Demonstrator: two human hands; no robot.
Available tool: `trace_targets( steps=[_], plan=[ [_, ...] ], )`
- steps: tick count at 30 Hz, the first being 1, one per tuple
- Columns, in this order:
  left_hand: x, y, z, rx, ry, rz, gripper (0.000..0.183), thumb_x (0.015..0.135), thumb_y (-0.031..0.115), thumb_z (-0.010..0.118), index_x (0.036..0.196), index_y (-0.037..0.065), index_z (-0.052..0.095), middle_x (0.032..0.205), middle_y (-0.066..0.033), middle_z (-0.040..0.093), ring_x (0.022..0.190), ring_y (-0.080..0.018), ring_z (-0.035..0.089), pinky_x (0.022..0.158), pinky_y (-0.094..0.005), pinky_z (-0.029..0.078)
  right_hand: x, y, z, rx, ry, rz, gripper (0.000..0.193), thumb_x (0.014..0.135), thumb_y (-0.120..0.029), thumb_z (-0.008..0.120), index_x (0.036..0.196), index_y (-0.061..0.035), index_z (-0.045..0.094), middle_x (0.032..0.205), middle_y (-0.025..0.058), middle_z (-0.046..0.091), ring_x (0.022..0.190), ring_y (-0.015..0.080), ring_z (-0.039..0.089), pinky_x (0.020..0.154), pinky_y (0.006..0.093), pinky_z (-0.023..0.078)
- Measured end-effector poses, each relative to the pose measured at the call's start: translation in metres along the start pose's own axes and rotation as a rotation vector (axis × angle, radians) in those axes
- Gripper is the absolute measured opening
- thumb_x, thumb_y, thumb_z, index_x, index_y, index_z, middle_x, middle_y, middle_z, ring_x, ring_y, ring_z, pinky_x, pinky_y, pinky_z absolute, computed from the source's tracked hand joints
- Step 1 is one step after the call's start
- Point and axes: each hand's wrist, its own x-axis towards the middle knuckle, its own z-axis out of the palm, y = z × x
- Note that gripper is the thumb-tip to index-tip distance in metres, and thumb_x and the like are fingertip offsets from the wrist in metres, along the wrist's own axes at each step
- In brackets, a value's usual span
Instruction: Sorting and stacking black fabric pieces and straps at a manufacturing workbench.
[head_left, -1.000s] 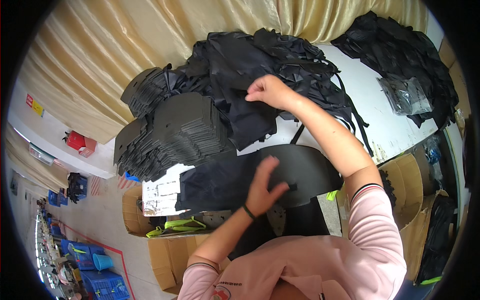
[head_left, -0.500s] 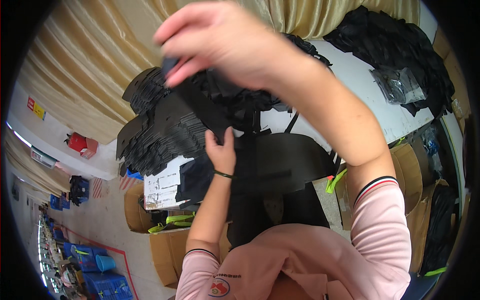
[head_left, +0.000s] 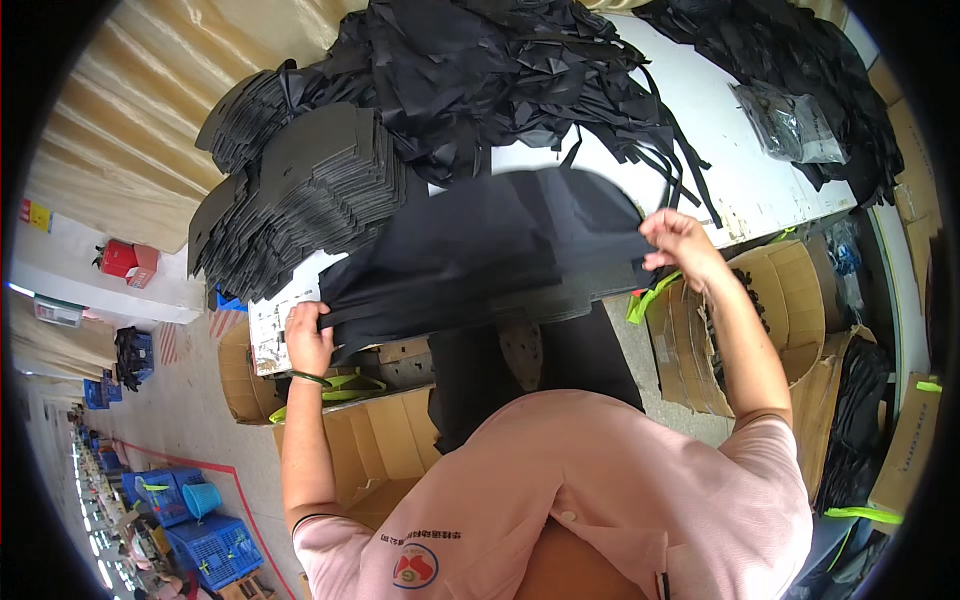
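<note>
Broad black cloth piece [head_left: 470, 240] held wide along the near edge of the white-topped desk [head_left: 700, 110]

You hold the cloth piece at both ends, over the desk's near edge. Your left hand [head_left: 309, 338] pinches its left end near the near left corner; your right hand [head_left: 680, 245] has its fingertips bent onto the right end and seems to pinch it too, though part of that grip is hidden. A dark grey flat panel [head_left: 570, 303] shows below the cloth's lower rim; whether the two touch cannot be told.

The step in hand looks like spreading and squaring the cloth. The next move, by the look of it, calls for level ends and even tension, with no fold caught underneath.

Toward the desk's left edge you have a layered stack of dark grey flat panels [head_left: 320, 175]; a crumpled black fabric heap [head_left: 500, 70] lies along the far edge. Near the right edge sits a clear plastic bag [head_left: 795, 125] with dark contents.

Below the desk's right end, an open brown cardboard box [head_left: 680, 345] shows something dark at its mouth, your forearm hiding the rest. Farther right, a tall brown cardboard box [head_left: 828, 410] holds black sheets [head_left: 860, 430]. On the floor beyond the left edge stand blue plastic crates [head_left: 212, 552], their contents too small to tell
</note>
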Motion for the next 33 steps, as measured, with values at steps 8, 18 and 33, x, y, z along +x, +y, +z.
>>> trace_targets(
  steps=[8,18,33],
  plan=[
    [-0.015,-0.004,0.038,0.002,-0.181,-0.069,0.034,0.060,-0.007,0.068,0.088,0.007,0.056,0.087,-0.0124,0.056,0.088,-0.0354,0.056,0.079,-0.0424,0.046,-0.015,0.037,0.002,-0.449,-0.003,-0.088,0.012,0.089,0.003,0.053,0.096,-0.0012,0.062,0.069,-0.0022,0.054,0.058,0.0061,0.052,0.053,0.0215,0.044],
    [-0.006,-0.004,0.024,-0.015,-0.160,-0.044,0.033,0.059,-0.008,0.068,0.087,0.006,0.057,0.091,-0.0121,0.056,0.089,-0.0347,0.056,0.080,-0.0418,0.047,-0.018,0.013,0.004,-0.819,-0.052,-0.070,0.022,0.082,0.001,0.059,0.102,-0.0041,0.065,0.090,0.0099,0.065,0.080,0.0188,0.064,0.075,0.0307,0.050],
    [-0.019,-0.048,-0.006,0.047,-0.208,-0.061,0.027,0.069,-0.005,0.064,0.093,0.008,0.069,0.097,-0.0095,0.065,0.091,-0.0320,0.061,0.082,-0.0392,0.049,-0.014,0.027,0.089,-1.400,-0.604,-0.698,0.087,0.080,-0.044,0.067,0.148,-0.0078,0.026,0.153,0.0109,0.026,0.143,0.0259,0.020,0.118,0.0434,0.016]
  ],
)
